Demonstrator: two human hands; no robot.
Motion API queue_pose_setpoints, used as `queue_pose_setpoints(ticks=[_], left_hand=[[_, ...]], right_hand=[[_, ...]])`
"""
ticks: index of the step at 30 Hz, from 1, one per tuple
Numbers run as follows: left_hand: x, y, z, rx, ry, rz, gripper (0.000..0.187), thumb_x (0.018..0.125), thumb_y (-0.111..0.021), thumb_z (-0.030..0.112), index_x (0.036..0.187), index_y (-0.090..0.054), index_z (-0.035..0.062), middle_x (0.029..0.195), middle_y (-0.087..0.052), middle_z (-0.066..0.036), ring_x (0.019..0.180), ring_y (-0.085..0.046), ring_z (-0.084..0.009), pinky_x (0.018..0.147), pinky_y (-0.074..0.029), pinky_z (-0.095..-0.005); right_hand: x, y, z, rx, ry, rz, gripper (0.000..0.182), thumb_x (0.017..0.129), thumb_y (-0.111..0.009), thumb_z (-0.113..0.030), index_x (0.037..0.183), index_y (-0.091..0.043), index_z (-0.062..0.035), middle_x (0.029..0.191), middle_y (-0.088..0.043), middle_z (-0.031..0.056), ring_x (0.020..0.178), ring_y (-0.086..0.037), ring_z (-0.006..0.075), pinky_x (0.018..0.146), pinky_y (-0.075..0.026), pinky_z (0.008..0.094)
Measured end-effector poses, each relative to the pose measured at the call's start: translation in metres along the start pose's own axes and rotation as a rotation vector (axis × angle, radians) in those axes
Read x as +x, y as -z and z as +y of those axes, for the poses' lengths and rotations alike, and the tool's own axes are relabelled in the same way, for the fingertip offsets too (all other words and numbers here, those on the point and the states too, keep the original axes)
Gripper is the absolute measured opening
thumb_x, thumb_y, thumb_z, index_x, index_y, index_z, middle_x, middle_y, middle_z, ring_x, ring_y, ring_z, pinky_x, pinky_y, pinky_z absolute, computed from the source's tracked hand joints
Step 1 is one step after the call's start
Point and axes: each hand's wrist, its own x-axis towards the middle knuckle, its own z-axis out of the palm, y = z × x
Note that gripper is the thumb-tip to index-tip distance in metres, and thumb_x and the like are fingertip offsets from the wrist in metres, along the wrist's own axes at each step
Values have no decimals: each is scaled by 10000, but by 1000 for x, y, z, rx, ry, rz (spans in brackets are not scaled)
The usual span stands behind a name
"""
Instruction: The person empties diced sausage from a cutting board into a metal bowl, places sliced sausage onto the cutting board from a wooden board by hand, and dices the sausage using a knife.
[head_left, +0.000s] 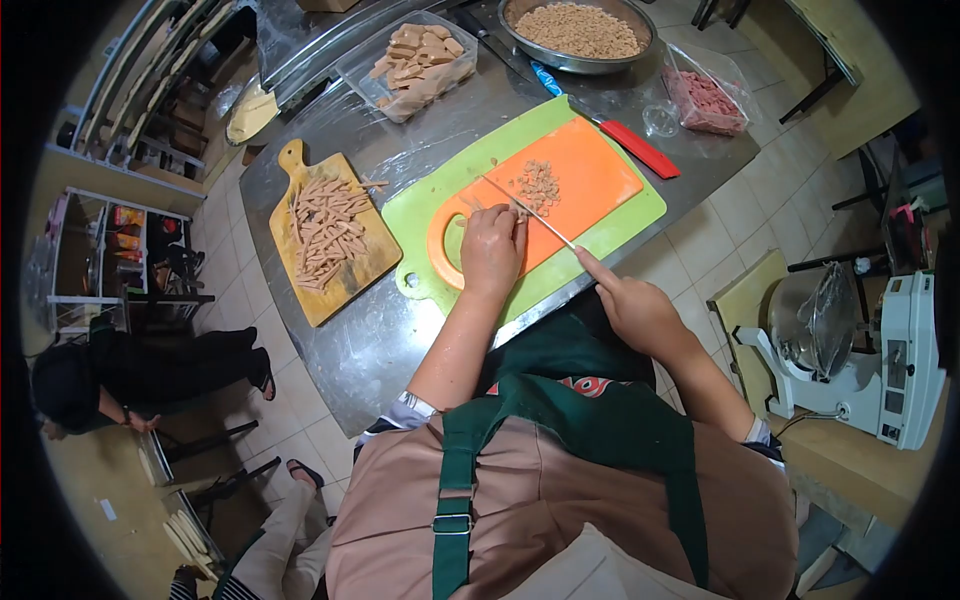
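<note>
My right hand (640, 312) grips a knife (548, 222), its thin blade slanting across the orange cutting board (598, 190). My left hand (494, 245) is curled down on that board, close beside the blade, its fingers pressing on light-brown meat strips (470, 207) that are mostly hidden. Small diced pieces (537, 186) lie beyond the blade. Beneath the orange board is a larger green cutting board (425, 212). To the left, a wooden board (362, 255) carries a pile of similar strips (325, 222).
At the table's back stand a clear tub (420, 60) of brown slabs and a metal bowl (580, 35) of diced pieces. A red-handled tool (640, 150) and a bag of pink meat (705, 100) lie right. A mixer (890, 350) stands far right; two people are at left.
</note>
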Motion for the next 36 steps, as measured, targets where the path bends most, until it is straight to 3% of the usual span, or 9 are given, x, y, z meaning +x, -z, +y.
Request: queue_pose_setpoints(ticks=[20,30,33,36], left_hand=[[-3,-1,-3,12,-49,16,98,740,-641,69,804,-609,2,879,-623,-130,814,-560,-300,743,-459,-380],[-1,-2,-1,40,-68,14,83,746,-630,65,787,-583,11,854,-608,-129,788,-552,-301,721,-453,-387],[1,0,0,42,-62,8,83,744,-630,65,785,-584,10,850,-605,-130,787,-551,-301,717,-452,-386],[0,0,1,21,-63,29,80,741,-632,63,784,-593,9,838,-599,-130,780,-549,-301,710,-450,-386]], right_hand=[[-27,19,8,-64,-6,79,515,883,-471,-155,1372,-371,-282,624,-559,194,530,-555,368,564,-465,462],[-29,14,-6,-164,89,156,519,878,-478,-146,1368,-386,-289,550,-510,152,489,-548,325,490,-462,442],[-13,1,-8,-125,105,147,571,861,-481,-122,1392,-342,-279,552,-522,161,503,-559,333,509,-471,448],[13,-9,-9,-53,-15,14,546,892,-465,-143,1402,-312,-265,607,-546,197,566,-562,362,579,-454,474]])
